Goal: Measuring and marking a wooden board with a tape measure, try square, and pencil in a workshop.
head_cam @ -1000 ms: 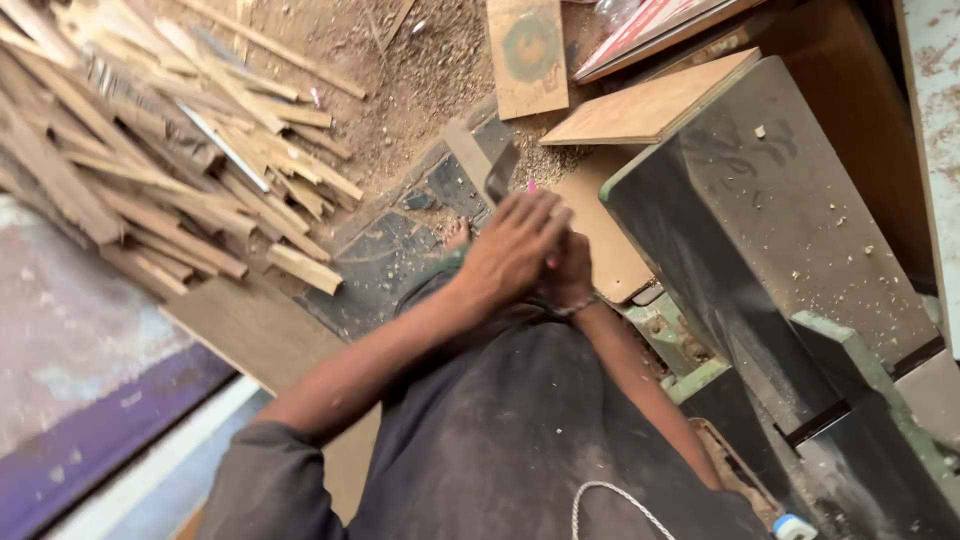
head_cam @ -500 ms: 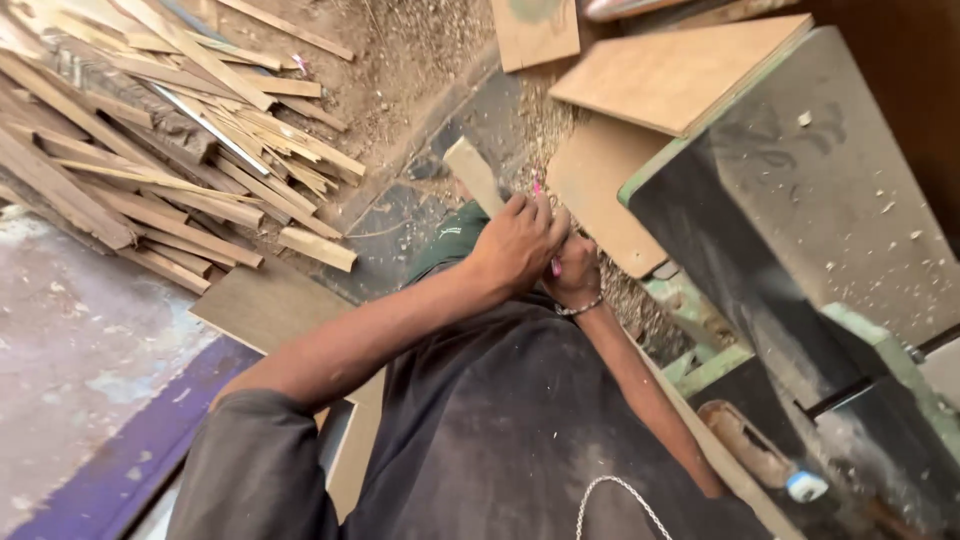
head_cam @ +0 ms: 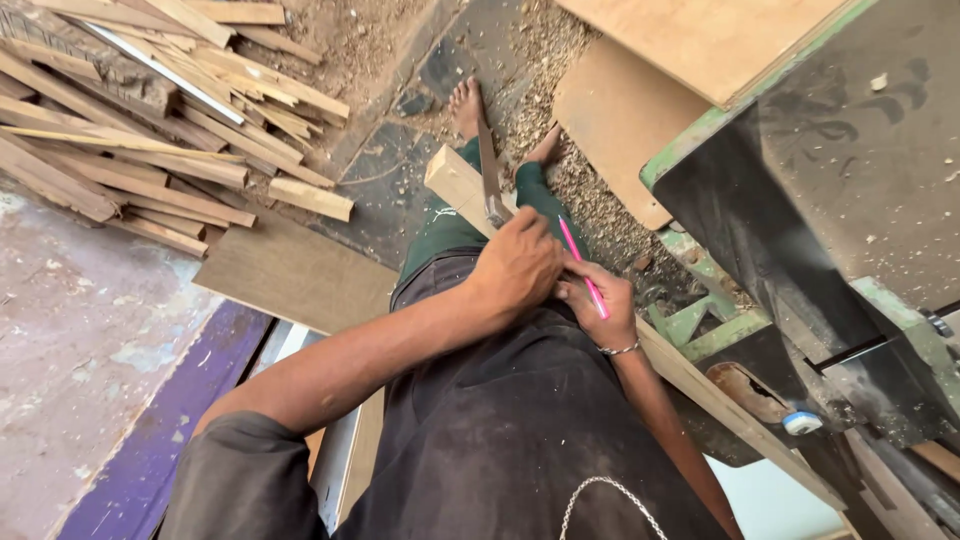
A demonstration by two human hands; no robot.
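A long pale wooden strip (head_cam: pixel 455 180) runs diagonally across my lap, from near my knees down to the lower right. My left hand (head_cam: pixel 520 268) is closed on it at the butt of a narrow metal square (head_cam: pixel 487 170), whose blade points toward my bare feet. Right beside it and touching it, my right hand (head_cam: pixel 603 310), which wears a thin bracelet, pinches a pink pencil (head_cam: pixel 580 262). The pencil's tip is hidden behind my left hand.
A green-framed woodworking machine with a dark metal table (head_cam: pixel 830 190) stands close on the right. Plywood sheets (head_cam: pixel 620 120) lean against it over sawdust. A heap of timber offcuts (head_cam: pixel 170 120) lies at upper left, and a flat board (head_cam: pixel 290 275) rests on the floor by my leg.
The view has tipped downward, so my legs and bare feet now show. Both hands stay pressed together on the strip, and the pink pencil stands out more plainly.
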